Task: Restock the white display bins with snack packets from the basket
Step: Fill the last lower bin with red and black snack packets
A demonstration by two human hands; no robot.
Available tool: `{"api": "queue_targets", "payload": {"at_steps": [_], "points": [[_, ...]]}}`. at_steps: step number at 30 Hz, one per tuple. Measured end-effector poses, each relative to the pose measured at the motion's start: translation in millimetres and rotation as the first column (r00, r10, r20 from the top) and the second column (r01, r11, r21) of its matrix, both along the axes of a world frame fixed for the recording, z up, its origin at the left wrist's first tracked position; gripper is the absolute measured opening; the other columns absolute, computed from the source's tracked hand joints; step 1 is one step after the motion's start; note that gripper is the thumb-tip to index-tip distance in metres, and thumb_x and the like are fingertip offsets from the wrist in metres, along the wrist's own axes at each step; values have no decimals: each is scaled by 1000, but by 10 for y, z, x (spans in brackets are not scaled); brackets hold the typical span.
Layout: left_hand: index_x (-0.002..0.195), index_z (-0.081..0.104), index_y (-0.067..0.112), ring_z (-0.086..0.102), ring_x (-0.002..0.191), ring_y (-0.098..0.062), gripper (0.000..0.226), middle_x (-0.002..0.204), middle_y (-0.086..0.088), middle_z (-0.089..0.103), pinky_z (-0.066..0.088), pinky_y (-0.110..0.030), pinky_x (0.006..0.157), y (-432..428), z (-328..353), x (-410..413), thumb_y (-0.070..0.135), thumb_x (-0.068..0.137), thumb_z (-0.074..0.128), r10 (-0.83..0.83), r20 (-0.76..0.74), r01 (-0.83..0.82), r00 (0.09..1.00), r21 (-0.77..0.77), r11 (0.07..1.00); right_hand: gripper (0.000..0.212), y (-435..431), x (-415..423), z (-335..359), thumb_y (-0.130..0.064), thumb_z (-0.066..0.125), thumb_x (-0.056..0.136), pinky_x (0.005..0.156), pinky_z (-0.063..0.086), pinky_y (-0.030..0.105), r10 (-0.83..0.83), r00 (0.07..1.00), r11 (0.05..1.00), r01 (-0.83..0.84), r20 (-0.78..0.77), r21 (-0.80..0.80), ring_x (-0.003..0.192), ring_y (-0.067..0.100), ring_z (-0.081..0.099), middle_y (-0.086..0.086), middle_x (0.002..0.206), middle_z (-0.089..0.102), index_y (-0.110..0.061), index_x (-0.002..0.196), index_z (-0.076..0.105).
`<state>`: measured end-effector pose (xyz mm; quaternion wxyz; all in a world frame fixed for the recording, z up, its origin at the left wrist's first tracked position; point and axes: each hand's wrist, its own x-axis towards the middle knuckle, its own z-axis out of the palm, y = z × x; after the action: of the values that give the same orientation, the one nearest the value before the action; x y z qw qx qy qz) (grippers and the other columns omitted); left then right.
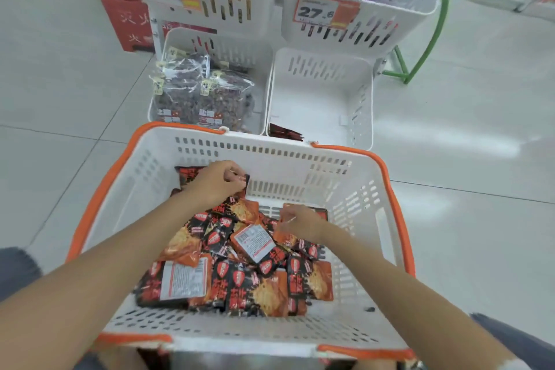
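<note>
The packets (240, 282) lie flat in the basket (300, 156), long axes mixed

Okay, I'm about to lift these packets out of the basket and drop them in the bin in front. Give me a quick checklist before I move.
1. Left hand grip: ok, fingers pinch a black packet.
2. Right hand grip: ok, fingers curl round the edge of an orange packet.
3. Room in the lower right bin: ok, mostly bare, a few dark packets at its near edge.
4. Way over the basket rim: ok, nothing stands between.
5. Stock in the basket: ok, a pile lies there.
6. Right bin for this snack: cannot tell, nothing on it says.
</note>
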<state>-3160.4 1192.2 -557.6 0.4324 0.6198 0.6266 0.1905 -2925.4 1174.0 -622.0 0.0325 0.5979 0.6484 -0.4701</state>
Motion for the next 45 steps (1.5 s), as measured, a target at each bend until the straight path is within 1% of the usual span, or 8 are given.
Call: {"api": "queue_targets", "payload": {"at_steps": [7, 13, 18, 23, 26, 30, 39, 45], "points": [[115, 60, 22, 59, 106, -15, 31, 121, 0, 59, 51, -28, 84, -521, -344, -312, 3, 91, 61, 3, -132, -20, 991, -127, 992, 77, -442, -425, -349, -46, 57, 90, 104, 39, 52, 438, 792, 840, -529, 426, 120, 132, 38, 37, 17, 147, 36, -20, 152, 20], [146, 41, 30, 49, 127, -19, 76, 144, 6, 49, 43, -39, 103, -562, -259, 22, 35, 80, 79, -285, -268, 273, 920, -81, 959, 22, -107, -397, 414, -12, 59, 93, 60, 48, 16, 221, 973, 917, -185, -64, 354, 60, 0, 59, -4, 80, 69, -11, 111, 72], [86, 69, 13, 65, 75, -22, 17, 83, -6, 72, 47, -33, 67, -412, -350, -46, 28, 83, 77, -54, -29, 51, 998, -101, 994, 33, 22, -348, 551, -25, 69, 89, 85, 49, 29, -126, 926, 944, 221, -355, 243, 93, 13, 62, -1, 109, 62, -15, 119, 59], [110, 62, 13, 69, 89, -21, 31, 105, -6, 70, 56, -34, 71, -451, -508, -218, 16, 83, 78, 270, 178, -207, 946, -306, 929, 76, -456, -423, -24, -41, 74, 82, 104, 40, 35, 331, 944, 943, -331, 4, -27, 123, 25, 51, 5, 136, 54, -17, 145, 39], [121, 54, 15, 62, 110, -24, 61, 125, -8, 63, 51, -43, 92, -480, -515, -344, 25, 71, 87, 399, 231, -264, 887, -453, 851, 39, -678, -528, -256, -26, 72, 86, 98, 45, 41, 514, 851, 850, -522, 104, 71, 109, 27, 53, 10, 118, 59, -12, 117, 55], [151, 25, 25, 45, 134, -29, 127, 155, -9, 34, 43, -56, 104, -343, -794, -632, 49, 48, 95, 472, 319, -295, 822, -469, 832, 22, -268, -355, -45, -15, 59, 95, 67, 50, 35, 243, 968, 964, -234, -58, 127, 64, 15, 51, -3, 72, 52, -21, 76, 49], [112, 64, 20, 65, 110, -23, 44, 109, -3, 73, 45, -49, 104, -505, -195, -130, 25, 73, 85, 366, 410, -147, 836, -476, 867, 6, -72, -639, 442, -7, 64, 91, 75, 59, 28, -384, 698, 911, 393, -605, -125, 74, 14, 70, 3, 85, 68, -7, 92, 58], [136, 46, 21, 40, 137, -31, 90, 141, -6, 52, 23, -63, 113, -527, -283, -460, 35, 59, 90, 494, 367, -300, 788, -472, 829, 35, -667, -654, -183, -29, 72, 85, 99, 47, 39, 406, 913, 913, -407, 40, 36, 106, 20, 59, 3, 109, 64, -10, 113, 65]]}}
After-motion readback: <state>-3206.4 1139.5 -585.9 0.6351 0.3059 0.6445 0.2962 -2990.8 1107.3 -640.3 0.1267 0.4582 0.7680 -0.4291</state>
